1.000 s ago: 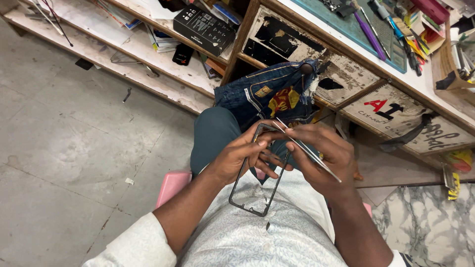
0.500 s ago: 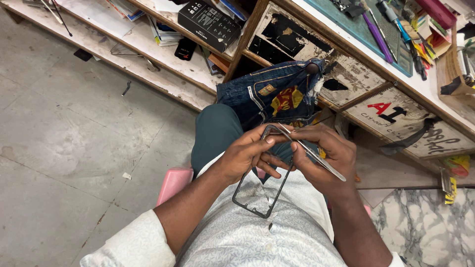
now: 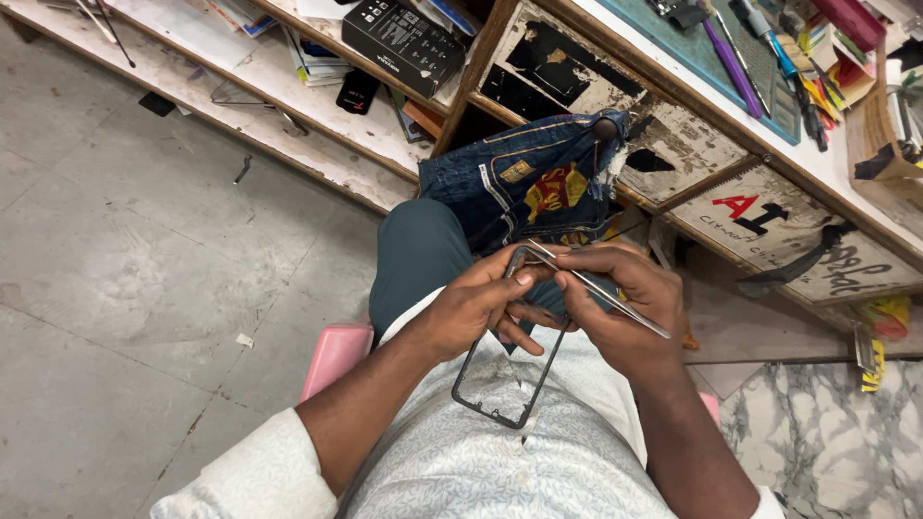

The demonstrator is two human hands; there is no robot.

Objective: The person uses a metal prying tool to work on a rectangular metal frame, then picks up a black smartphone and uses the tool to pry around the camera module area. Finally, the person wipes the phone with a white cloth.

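From the head view, I see both hands meeting over my lap, with the phone frame (image 3: 508, 370) held between them. My left hand (image 3: 481, 303) pinches the frame's upper left edge, thumb on top and fingers curled beneath. My right hand (image 3: 625, 308) is closed round a pair of metal tweezers (image 3: 596, 288), their tips touching the frame's top corner, just beside my left thumb.

The frame's long axis runs from that top corner, away from me, down and slightly left toward my shirt (image 3: 500, 461); its lower end hangs free over my stomach. Both hands sit at its far end, the left a little nearer its middle. The tweezers slant across, handle pointing down to the right.

Beyond my knees hangs a denim garment (image 3: 529, 183) against the wooden surface (image 3: 846, 173).
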